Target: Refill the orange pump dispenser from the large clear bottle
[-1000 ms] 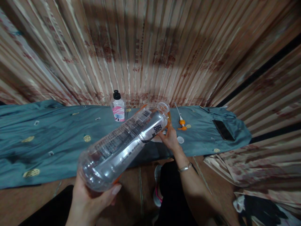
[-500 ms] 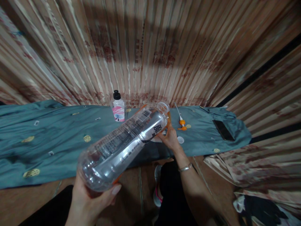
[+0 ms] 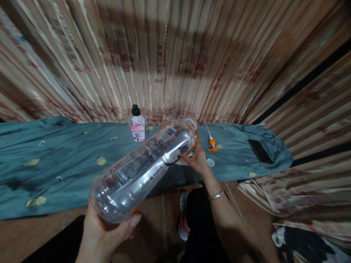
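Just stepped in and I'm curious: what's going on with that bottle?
The left hand holds a big clear bottle by its base, tilted, mouth pointing away. The right hand is at the neck end, against a mostly hidden orange thing. On the teal cloth lie a white cap and an orange pump.

A clear bottle tilts above the cloth-covered desk, its base cupped in the left grip. The right grip clasps a mostly hidden orange object at its mouth. A small bottle, pump, cap and phone sit nearby.
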`<state>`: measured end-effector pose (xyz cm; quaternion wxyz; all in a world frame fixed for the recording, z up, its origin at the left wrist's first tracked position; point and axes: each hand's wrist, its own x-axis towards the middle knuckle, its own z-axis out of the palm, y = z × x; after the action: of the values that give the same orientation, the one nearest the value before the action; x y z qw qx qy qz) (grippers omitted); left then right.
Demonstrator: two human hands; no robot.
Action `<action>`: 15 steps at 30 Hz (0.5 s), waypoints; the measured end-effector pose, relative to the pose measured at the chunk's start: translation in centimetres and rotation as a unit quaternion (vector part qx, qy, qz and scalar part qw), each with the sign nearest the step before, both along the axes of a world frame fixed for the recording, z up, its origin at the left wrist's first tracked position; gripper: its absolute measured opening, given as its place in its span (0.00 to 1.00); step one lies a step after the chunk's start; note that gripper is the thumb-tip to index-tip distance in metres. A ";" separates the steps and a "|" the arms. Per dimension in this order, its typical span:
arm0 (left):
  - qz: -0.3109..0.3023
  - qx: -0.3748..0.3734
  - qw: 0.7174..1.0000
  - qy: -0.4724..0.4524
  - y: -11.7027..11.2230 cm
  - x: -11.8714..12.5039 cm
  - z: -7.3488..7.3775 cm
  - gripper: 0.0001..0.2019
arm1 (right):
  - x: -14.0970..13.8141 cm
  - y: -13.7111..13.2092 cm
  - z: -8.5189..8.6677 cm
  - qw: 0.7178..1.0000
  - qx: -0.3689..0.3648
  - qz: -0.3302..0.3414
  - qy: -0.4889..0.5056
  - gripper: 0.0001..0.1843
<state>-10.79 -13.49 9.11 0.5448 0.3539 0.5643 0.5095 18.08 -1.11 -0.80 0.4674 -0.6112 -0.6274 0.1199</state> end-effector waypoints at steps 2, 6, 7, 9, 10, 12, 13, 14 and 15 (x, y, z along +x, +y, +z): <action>0.009 -0.008 1.000 -0.005 0.0 0.0 0.1 0.47 | 0.0 0.0 -0.1 1.000 0.003 -0.003 -0.001 0.39; 0.014 -0.009 1.000 -0.003 0.0 0.1 0.1 0.46 | 0.0 0.1 -0.2 1.000 -0.008 -0.012 -0.001 0.39; 0.014 -0.010 1.000 -0.003 0.0 0.1 0.1 0.46 | 0.0 0.1 -0.2 1.000 -0.010 -0.013 0.000 0.39; 0.014 -0.010 1.000 -0.004 0.0 0.1 0.1 0.46 | 0.0 0.1 -0.2 1.000 -0.010 -0.013 0.000 0.39; 0.013 -0.009 1.000 -0.005 0.0 0.1 0.1 0.47 | 0.0 0.1 -0.2 1.000 -0.009 -0.013 0.001 0.39; 0.010 -0.005 1.000 -0.007 0.0 0.1 0.1 0.47 | 0.0 0.1 -0.2 1.000 -0.008 -0.013 0.002 0.39; 0.009 -0.005 1.000 -0.007 0.0 0.1 0.1 0.47 | 0.0 0.1 -0.2 1.000 -0.009 -0.012 0.002 0.39; 0.010 -0.007 1.000 -0.006 0.0 0.1 0.2 0.46 | 0.0 0.2 -0.2 1.000 -0.009 -0.012 0.002 0.38; 0.012 -0.009 1.000 -0.007 0.0 0.2 0.2 0.46 | 0.0 0.2 -0.2 1.000 -0.009 -0.012 0.001 0.38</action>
<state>-10.64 -13.49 9.35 0.5455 0.3391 0.5692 0.5133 18.10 -0.94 -1.02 0.4636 -0.6231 -0.6184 0.1202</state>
